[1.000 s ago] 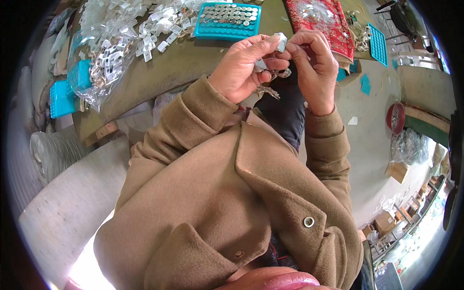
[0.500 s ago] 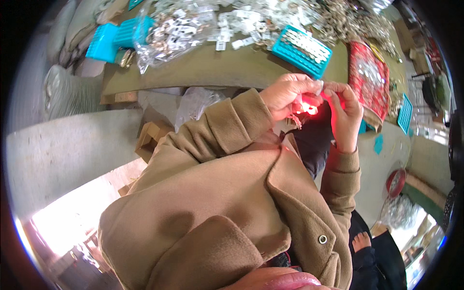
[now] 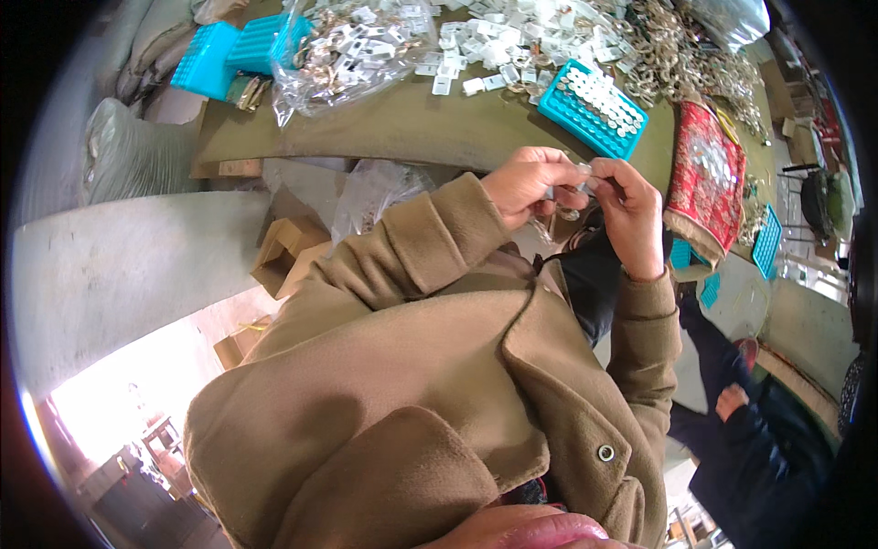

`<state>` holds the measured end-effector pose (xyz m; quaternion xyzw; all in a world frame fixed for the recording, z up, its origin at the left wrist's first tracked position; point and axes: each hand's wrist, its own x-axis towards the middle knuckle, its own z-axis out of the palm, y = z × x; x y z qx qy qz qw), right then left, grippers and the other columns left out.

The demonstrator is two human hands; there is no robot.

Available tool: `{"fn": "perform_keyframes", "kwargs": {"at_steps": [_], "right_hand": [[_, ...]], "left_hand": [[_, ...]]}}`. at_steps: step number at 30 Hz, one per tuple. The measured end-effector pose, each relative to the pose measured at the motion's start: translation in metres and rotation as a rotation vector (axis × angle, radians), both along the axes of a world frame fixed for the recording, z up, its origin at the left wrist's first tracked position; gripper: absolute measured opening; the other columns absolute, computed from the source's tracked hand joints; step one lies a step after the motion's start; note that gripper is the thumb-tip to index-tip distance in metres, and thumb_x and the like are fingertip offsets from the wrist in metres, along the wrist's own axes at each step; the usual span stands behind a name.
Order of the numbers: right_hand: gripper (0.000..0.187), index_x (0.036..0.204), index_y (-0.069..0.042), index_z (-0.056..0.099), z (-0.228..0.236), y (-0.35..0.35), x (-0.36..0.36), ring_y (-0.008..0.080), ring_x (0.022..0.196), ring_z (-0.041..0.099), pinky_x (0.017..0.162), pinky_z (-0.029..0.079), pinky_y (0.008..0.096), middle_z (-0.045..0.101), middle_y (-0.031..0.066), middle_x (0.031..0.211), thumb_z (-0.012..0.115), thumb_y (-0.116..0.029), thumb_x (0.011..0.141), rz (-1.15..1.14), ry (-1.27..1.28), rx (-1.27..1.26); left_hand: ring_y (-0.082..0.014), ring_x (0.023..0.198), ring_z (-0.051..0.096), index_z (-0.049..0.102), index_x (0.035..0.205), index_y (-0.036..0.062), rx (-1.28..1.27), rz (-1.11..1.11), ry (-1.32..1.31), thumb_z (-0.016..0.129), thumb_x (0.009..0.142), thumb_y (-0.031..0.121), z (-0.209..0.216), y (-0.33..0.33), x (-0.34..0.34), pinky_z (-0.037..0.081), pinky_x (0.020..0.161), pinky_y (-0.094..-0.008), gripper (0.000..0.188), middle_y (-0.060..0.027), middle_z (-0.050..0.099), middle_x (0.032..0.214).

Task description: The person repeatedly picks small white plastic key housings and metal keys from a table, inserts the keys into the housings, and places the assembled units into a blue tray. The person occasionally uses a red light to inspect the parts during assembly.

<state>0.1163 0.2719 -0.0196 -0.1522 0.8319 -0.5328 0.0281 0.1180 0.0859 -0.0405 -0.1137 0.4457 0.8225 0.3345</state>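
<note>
My left hand (image 3: 538, 186) and my right hand (image 3: 629, 212) meet just past the table's front edge, fingertips pinched together. Between them is a small whitish piece (image 3: 585, 171), too small to name. More small shiny pieces (image 3: 567, 214) hang below the curled fingers of my left hand; what they are I cannot make out. Just beyond the hands, a turquoise ribbed tray (image 3: 594, 110) holds many round white pieces. To the right of my right hand lies a red patterned cloth (image 3: 704, 188) with clear flat pieces on it.
White plastic tags (image 3: 512, 41) lie heaped on the table (image 3: 366, 137), beside tangled metallic pieces (image 3: 681, 55) and a clear bag (image 3: 357, 55) of similar tags. Turquoise trays (image 3: 206, 59) stand at left. Another person (image 3: 764, 430) in dark clothes is at lower right.
The red glow on my fingers is gone. My hands stay together at the small piece, and my view has shifted slightly. The other person has come further into view at lower right.
</note>
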Motion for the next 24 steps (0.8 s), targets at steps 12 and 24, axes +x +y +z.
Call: {"fn": "perform_keyframes", "kwargs": {"at_steps": [12,24], "right_hand": [[0.01,0.095,0.001,0.063,0.001,-0.025,-0.01,0.0148,0.078,0.063,0.071,0.051,0.0275,0.066,0.0066,0.085,0.064,0.005,0.085,0.042,-0.005,-0.061],[0.016,0.096,-0.004,0.071,0.024,-0.066,-0.112,0.0235,0.065,0.067,0.063,0.051,0.0332,0.068,0.0132,0.07,0.062,-0.016,0.09,0.038,0.161,0.179]], "left_hand": [[-0.0051,0.067,0.063,0.062,0.097,0.0089,0.12,-0.031,-0.024,0.063,0.096,0.024,-0.002,-0.029,-0.01,0.04,0.048,-0.0152,0.015,-0.0046,0.068,0.083],[-0.0042,0.083,0.056,0.069,0.112,0.0046,-0.609,0.329,1.043,0.061,0.099,0.018,0.062,-0.12,-0.059,0.048,0.075,-0.0203,0.021,0.0023,0.066,0.094]]}}
